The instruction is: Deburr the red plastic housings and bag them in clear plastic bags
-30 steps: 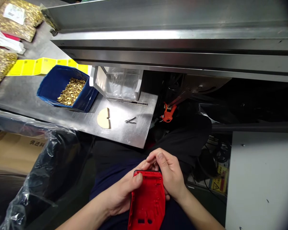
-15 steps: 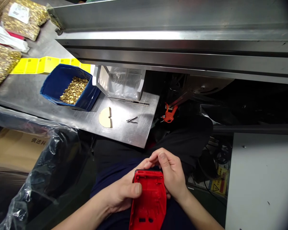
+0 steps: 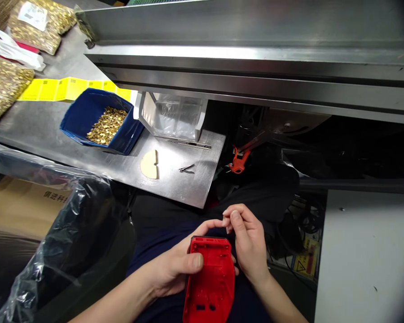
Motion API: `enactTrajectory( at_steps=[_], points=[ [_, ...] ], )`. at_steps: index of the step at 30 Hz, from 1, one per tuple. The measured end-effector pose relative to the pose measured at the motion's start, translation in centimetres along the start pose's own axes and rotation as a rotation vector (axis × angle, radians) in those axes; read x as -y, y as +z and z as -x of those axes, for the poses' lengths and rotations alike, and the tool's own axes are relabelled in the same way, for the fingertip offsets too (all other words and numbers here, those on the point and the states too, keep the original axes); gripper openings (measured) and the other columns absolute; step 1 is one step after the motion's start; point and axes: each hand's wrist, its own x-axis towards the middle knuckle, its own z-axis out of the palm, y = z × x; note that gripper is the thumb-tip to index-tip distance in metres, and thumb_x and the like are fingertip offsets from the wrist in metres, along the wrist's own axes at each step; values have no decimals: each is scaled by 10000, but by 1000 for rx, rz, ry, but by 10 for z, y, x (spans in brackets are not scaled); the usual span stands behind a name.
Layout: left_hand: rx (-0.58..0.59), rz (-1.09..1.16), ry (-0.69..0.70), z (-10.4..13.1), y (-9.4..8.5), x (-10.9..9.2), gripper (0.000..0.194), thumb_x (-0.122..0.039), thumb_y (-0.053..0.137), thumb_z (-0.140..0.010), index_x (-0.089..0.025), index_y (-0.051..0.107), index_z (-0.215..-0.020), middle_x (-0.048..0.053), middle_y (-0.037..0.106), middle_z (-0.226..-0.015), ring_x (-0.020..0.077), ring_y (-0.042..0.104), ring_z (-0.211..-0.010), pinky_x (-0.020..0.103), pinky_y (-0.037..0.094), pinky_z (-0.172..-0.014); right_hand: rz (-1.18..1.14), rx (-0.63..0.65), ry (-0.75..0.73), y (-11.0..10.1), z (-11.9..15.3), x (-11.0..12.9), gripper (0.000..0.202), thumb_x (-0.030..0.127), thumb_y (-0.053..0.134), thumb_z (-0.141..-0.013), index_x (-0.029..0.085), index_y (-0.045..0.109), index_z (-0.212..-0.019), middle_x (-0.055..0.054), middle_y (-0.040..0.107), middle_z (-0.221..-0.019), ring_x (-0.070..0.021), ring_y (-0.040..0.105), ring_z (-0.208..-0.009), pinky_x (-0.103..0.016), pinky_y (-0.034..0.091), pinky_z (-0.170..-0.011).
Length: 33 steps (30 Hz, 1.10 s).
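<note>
Left hand [image 3: 175, 267] is what I see first: it grips the red plastic housing [image 3: 209, 280], thumb pressed across the upper left of its open face and the other fingers wrapped behind, so that hand is closed on the part. From my remote view the housing sits low in the middle of the picture, over the lap, its open, ribbed inside turned up toward the camera and its narrower lower end running off the bottom edge. My right hand [image 3: 249, 244] lies just beside the housing's upper right corner, palm against its side. Its thumb and forefinger are pinched together just above the top edge; they may hold some tiny piece, but I cannot tell, it is too small to make out.

Beyond the hands, a steel bench plate [image 3: 185, 179] juts toward me. On it lie a pale half-round disc [image 3: 150, 164] and, a little to its right, a small pair of metal tweezers [image 3: 187, 168]. Farther left stands a blue bin [image 3: 76, 119] with small brass parts heaped in its far corner, and next to it a clear plastic box [image 3: 173, 117]. A strip of yellow labels [image 3: 60, 88] runs behind the bin. Orange-handled pliers [image 3: 239, 161] hang in the dark gap right of the plate.
</note>
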Motion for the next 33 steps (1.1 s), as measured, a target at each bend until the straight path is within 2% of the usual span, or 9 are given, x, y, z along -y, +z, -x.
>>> enactTrajectory(
  at_steps=[3, 4, 8, 10, 14, 18, 22, 27, 33],
  points=[
    [0, 18, 8, 1, -1, 0, 1064, -513, 908, -707, -234, 311, -1542, 197, 675, -1287, 394, 659, -1222, 474, 486, -1013, 56, 179, -81, -12, 3, 0, 310, 403, 499, -1047, 225, 739, -964, -43, 751, -868, -180, 692, -798, -293, 527, -757],
    [-1, 21, 8, 1, -1, 0, 1065, -510, 908, -707, -237, 311, -1545, 197, 671, -1292, 390, 660, -1220, 475, 485, -1012, 78, 168, -114, -16, 4, -1, 316, 396, 507, -1044, 219, 746, -936, -41, 750, -807, -180, 697, -750, -297, 533, -739],
    [-6, 7, 1, 2, -3, 2, 1098, -516, 903, -710, -254, 268, -1568, 197, 678, -1270, 403, 655, -1213, 518, 472, -1013, 58, -259, -131, -34, 1, -6, 383, 400, 528, -1036, 205, 645, -728, 55, 481, -442, -93, 440, -387, -234, 347, -447],
    [-5, 9, 0, 3, -4, 3, 1110, -514, 906, -706, -250, 263, -1571, 206, 673, -1279, 404, 656, -1207, 531, 465, -1019, 66, -343, -94, -42, -2, -6, 427, 422, 518, -1040, 204, 589, -680, 67, 405, -424, -84, 359, -365, -241, 257, -405],
    [4, 20, -2, 4, -6, 3, 1104, -503, 908, -708, -246, 266, -1569, 213, 673, -1279, 398, 659, -1202, 532, 463, -1021, 250, -101, -80, -49, -8, 0, 286, 404, 590, -1010, 209, 688, -825, 43, 513, -569, -95, 472, -497, -234, 356, -493],
    [10, 37, 5, 4, -6, 3, 1084, -494, 908, -714, -247, 280, -1562, 214, 676, -1277, 391, 664, -1199, 521, 473, -1012, 317, 217, -85, -48, -13, 11, 146, 359, 648, -977, 248, 725, -1033, -13, 650, -947, -132, 601, -804, -242, 460, -706],
    [16, 38, 10, 5, -7, 2, 1074, -493, 917, -700, -234, 312, -1548, 210, 676, -1270, 388, 668, -1189, 507, 482, -1001, 315, 524, 103, -48, -15, 23, 214, 387, 598, -1009, 230, 743, -998, -9, 685, -883, -135, 619, -796, -242, 472, -726],
    [39, 21, 11, 4, -6, 2, 1082, -506, 919, -694, -245, 312, -1551, 194, 685, -1256, 373, 676, -1180, 490, 486, -1004, 174, 595, 243, -46, -13, 24, 290, 406, 628, -987, 172, 697, -830, 7, 637, -736, -103, 561, -660, -217, 444, -628],
    [52, 20, 13, 4, -6, 3, 1141, -501, 947, -651, -253, 299, -1557, 203, 677, -1282, 354, 699, -1148, 460, 515, -979, -3, 636, 416, -43, -12, 10, 332, 455, 699, -935, 142, 687, -827, 17, 601, -648, -78, 520, -556, -196, 423, -551]
  ],
)
